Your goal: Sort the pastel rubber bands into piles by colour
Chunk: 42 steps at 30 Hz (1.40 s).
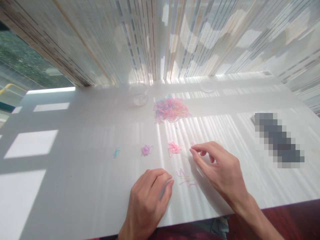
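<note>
My right hand (217, 163) pinches thumb and forefinger together over the table, with a bit of a thin pale pink band (192, 144) showing at the fingertips. Just left of that pinch lies a small pile of pink bands (174, 147). Farther left are a purple pile (145, 150) and a few blue bands (116, 152). My left hand (151, 193) rests near the front edge, fingers loosely curled, a gap between thumb and forefinger, and nothing visible in it. Between both hands, several loose pink and yellowish bands (185, 178) lie scattered.
A large mixed heap of bands (171, 109) lies farther back on the white table (87, 133). Behind it are a round clear container (138, 94) and a clear lid (207, 86). A pixelated dark object (278, 138) is at right. Striped curtains (150, 43) hang along the back.
</note>
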Each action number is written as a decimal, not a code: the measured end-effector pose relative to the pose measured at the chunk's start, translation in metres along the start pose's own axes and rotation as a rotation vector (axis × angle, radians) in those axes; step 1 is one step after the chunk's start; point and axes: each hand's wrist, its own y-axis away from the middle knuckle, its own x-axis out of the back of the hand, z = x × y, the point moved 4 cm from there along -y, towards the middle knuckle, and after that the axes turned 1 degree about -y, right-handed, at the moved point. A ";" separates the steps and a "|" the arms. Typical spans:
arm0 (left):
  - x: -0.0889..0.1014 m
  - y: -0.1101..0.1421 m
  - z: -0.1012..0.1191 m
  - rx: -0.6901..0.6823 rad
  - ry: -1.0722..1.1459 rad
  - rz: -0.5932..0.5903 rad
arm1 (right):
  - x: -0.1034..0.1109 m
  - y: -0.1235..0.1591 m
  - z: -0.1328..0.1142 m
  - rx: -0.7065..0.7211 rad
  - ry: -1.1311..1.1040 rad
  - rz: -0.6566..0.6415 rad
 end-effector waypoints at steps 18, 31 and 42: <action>-0.008 -0.011 0.006 -0.062 -0.218 -0.065 | 0.005 0.016 0.032 0.005 0.033 0.100; -0.010 -0.017 0.009 -0.061 -0.231 -0.091 | 0.003 0.016 0.034 -0.010 0.002 0.058; -0.012 -0.020 0.009 -0.049 -0.195 -0.112 | 0.001 0.016 0.033 -0.027 -0.002 0.062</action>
